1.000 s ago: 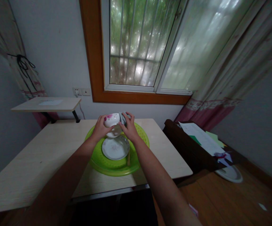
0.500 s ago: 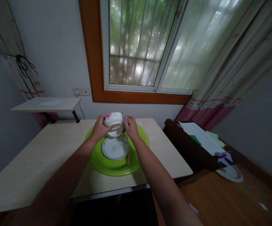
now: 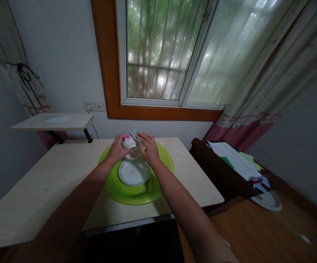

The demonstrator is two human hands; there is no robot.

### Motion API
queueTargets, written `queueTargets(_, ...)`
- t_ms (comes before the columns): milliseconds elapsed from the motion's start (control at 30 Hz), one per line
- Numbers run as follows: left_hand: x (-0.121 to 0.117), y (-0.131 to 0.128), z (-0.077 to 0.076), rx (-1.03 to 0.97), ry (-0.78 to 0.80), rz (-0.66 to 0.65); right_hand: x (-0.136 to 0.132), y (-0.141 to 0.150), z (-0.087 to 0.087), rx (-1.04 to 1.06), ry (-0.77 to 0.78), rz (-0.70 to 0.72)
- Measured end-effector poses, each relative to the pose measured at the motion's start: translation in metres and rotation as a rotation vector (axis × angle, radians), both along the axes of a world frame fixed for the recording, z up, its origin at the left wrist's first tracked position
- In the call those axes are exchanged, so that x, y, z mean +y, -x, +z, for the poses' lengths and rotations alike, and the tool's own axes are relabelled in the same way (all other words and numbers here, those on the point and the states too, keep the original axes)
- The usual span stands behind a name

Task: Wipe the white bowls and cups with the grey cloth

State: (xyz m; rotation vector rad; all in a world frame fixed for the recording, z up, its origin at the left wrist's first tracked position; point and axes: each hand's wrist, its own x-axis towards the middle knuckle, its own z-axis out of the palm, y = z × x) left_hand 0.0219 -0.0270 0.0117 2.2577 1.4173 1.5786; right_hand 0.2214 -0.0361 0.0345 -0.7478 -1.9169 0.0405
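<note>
My left hand is closed on the left side of a white bowl with pink flowers, which is held up and tilted. In my right hand is a grey-blue cloth, pressed against the bowl's right side and top edge. Part of the bowl is covered by the cloth and fingers. Below the hands another white dish sits partly hidden. A white plate lies in front of it on a round green tray. At the plate's right rests a thin wooden stick, perhaps chopsticks.
The tray stands on a pale wooden table. A small raised shelf with a paper on it is at the back left. To the right, a dark brown piece of furniture holds papers. A window is behind the table.
My right hand and the cloth moved off to the bowl's right side, then back left over its top edge. My left hand keeps its hold on the bowl.
</note>
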Motion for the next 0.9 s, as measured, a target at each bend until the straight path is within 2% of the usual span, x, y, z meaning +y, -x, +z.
queueTargets(100,0.002,-0.001,-0.002,0.023,-0.013,-0.003,-0.005,0.004,0.002,-0.071,-0.061,0.022)
queueTargets(200,0.001,-0.002,-0.001,0.016,-0.025,0.009,-0.004,0.005,0.003,-0.041,-0.075,-0.007)
queueTargets(400,-0.003,0.001,0.005,-0.058,-0.033,0.036,0.008,-0.003,-0.003,0.176,0.016,-0.145)
queueTargets(533,-0.003,0.001,0.006,-0.095,-0.009,0.033,0.016,-0.006,-0.010,0.255,0.090,-0.157)
queueTargets(900,0.000,0.001,0.003,-0.068,0.017,0.056,0.016,-0.004,-0.011,0.185,0.088,-0.153)
